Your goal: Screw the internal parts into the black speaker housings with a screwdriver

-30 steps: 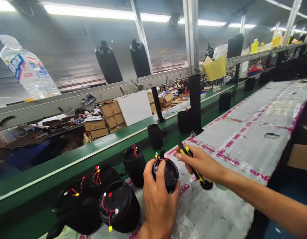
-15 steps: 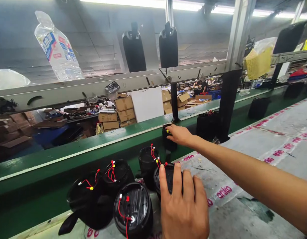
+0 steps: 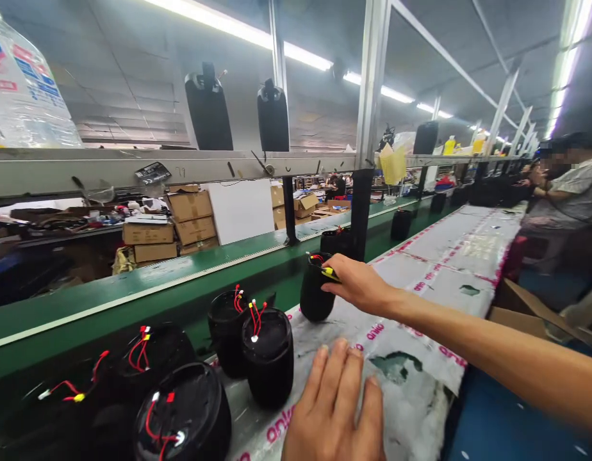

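Note:
My right hand [image 3: 356, 282] reaches across and grips the rim of a black cylindrical housing [image 3: 316, 298] at the belt's near edge; something yellow shows by its fingers. My left hand [image 3: 337, 403] is low in the middle, fingers slightly spread over the plastic-covered table [image 3: 421, 288], holding nothing. Left of it stands a black housing [image 3: 268, 368] with red wires on its top. Another housing [image 3: 229, 333] touches it from behind. A larger one [image 3: 183, 416] sits at the lower left, with more wired housings beyond it.
A green conveyor belt [image 3: 180, 288] runs alongside the table. Above it, a metal shelf [image 3: 209, 168] holds a plastic bottle [image 3: 29, 96] and black units. More housings stand farther along the belt. At the right are a person [image 3: 575, 186] and an open carton [image 3: 521, 307].
The view has swung right. My right hand has brought the gripped housing from the belt to the table's edge. My left hand has come away from the nearby housing.

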Demonstrator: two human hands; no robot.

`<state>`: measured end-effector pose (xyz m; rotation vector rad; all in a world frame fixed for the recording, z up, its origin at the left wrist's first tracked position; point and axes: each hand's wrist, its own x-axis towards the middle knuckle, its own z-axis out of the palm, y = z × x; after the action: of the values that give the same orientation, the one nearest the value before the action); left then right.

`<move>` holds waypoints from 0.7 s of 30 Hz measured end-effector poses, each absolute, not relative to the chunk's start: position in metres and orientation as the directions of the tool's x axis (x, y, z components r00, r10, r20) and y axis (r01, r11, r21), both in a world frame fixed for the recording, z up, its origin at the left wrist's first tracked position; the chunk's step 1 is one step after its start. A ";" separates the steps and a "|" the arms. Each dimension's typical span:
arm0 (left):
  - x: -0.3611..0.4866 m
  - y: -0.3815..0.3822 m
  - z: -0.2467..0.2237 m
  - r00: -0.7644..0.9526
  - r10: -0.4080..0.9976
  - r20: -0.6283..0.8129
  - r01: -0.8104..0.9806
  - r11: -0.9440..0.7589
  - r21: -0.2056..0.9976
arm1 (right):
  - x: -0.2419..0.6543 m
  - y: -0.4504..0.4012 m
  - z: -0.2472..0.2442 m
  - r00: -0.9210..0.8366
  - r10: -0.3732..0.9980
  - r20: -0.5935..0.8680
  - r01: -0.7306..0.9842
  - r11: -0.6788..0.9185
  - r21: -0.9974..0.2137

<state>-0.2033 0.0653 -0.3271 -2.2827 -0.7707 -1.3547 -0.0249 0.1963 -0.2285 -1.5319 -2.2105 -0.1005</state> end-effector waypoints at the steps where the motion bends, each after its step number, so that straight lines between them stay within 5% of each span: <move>1: -0.201 0.064 -0.331 0.357 0.304 0.883 0.581 -0.813 0.044 | -0.014 0.181 -0.225 -0.291 0.875 0.387 0.892 0.394 -0.220; 4: -0.197 0.062 -0.339 0.162 0.555 0.816 0.490 -0.763 0.422 | 0.009 0.133 -0.216 -0.336 0.889 0.311 0.840 0.432 -0.329; 7: -0.196 0.066 -0.334 0.026 0.873 0.487 0.344 -0.465 0.816 | 0.015 0.093 -0.217 -0.414 0.887 0.202 0.720 0.455 -0.524; 9: -0.198 0.070 -0.322 0.140 0.955 0.261 0.152 -0.281 0.947 | 0.011 0.075 -0.223 -0.454 0.877 0.154 0.580 0.422 -0.697; 11: -0.202 0.075 -0.308 0.310 0.928 0.204 -0.032 -0.205 0.978 | 0.005 0.066 -0.232 -0.475 0.869 0.138 0.427 0.364 -0.828; 14: -0.211 0.078 -0.296 0.379 0.904 0.199 -0.125 -0.163 0.979 | -0.003 0.061 -0.242 -0.391 0.900 0.192 0.394 0.352 -0.849; 17: -0.219 0.077 -0.299 0.366 0.929 0.053 -0.149 0.002 0.989 | -0.002 0.054 -0.245 -0.231 0.922 0.310 0.598 0.385 -0.703; 21: -0.222 0.078 -0.306 0.346 0.938 -0.011 -0.180 0.078 0.981 | 0.004 0.041 -0.249 -0.304 0.908 0.289 0.798 0.408 -0.443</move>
<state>-0.2224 0.0780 -0.3057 -3.0337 -2.1465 -2.5739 0.0040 0.0407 -0.2486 -1.4488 -2.1752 0.2950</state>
